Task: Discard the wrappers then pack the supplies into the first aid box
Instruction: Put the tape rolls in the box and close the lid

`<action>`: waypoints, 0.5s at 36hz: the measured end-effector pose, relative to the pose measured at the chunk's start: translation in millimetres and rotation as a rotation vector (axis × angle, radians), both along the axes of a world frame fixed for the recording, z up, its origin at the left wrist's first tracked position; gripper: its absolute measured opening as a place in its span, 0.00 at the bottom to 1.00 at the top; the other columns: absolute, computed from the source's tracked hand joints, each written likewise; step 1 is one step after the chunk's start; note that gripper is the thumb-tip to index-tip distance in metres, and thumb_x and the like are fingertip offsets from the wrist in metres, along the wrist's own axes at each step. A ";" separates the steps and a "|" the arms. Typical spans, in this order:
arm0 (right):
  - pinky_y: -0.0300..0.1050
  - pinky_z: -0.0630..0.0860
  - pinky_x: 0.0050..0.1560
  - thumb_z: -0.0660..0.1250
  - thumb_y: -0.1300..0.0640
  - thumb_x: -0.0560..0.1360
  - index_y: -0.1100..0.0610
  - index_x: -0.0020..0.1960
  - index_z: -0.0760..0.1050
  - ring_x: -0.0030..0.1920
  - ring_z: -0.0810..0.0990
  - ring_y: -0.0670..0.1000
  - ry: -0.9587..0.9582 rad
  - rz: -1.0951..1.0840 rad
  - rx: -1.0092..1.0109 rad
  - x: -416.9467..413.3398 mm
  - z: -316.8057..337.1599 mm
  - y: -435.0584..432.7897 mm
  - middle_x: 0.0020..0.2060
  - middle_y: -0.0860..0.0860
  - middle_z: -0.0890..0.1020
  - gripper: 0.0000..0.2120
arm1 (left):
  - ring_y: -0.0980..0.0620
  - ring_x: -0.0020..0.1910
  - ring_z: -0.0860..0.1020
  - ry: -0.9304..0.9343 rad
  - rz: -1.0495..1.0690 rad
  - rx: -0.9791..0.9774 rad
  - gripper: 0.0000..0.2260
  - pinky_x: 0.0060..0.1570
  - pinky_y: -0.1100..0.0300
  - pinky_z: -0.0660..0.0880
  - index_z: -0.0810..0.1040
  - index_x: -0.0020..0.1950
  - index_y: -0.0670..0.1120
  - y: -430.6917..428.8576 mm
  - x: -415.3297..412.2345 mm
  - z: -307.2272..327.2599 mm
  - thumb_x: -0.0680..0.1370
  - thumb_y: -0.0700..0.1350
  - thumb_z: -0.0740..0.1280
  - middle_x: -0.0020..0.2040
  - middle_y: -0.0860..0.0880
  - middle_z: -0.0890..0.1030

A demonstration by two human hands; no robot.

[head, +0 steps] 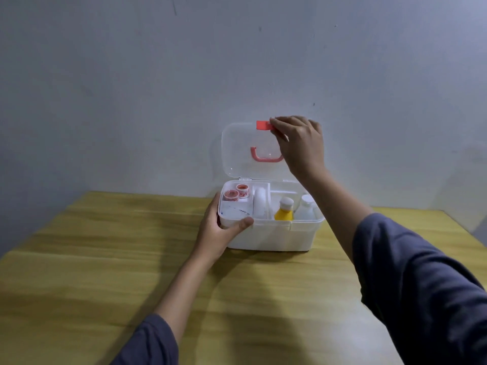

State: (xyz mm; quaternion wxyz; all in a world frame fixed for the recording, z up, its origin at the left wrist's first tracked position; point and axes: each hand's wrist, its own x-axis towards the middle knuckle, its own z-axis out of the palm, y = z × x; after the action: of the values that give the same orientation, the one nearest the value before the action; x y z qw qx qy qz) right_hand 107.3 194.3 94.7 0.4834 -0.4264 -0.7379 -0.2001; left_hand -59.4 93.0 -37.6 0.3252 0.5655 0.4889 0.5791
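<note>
The white first aid box (274, 235) sits at the far middle of the wooden worktop (105, 259), its clear lid (242, 154) standing upright. The left hand (218, 227) is wrapped around the box's near-left corner, and the right hand (297, 143) pinches the lid's top edge by the red latch (263, 125). Inside are two red tape rolls (235, 192) far left, with a yellow bottle (284, 210) and a clear bottle (305, 206) on the right.

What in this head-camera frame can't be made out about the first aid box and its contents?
- Head view: labels on the yellow bottle and clear bottle are too small and blurred.
- The first aid box wall hides both bottles' lower parts.
- The right hand covers part of the red latch and pink handle.
- The left hand hides the box's left corner.
</note>
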 end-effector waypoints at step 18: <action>0.47 0.78 0.46 0.64 0.56 0.75 0.60 0.54 0.81 0.48 0.80 0.53 -0.066 0.319 -0.133 50.6 -108.6 -105.1 0.47 0.53 0.85 0.12 | 0.52 0.70 0.69 0.000 -0.039 -0.126 0.53 0.69 0.47 0.69 0.57 0.75 0.55 10.4 7.1 -12.7 0.56 0.58 0.82 0.72 0.50 0.70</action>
State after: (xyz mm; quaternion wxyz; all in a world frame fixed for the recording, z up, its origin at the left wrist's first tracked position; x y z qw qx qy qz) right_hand 157.8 89.2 -13.9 0.4554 -0.3280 -0.8232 -0.0854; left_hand -52.4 103.4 -50.2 0.3716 0.5531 0.5134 0.5408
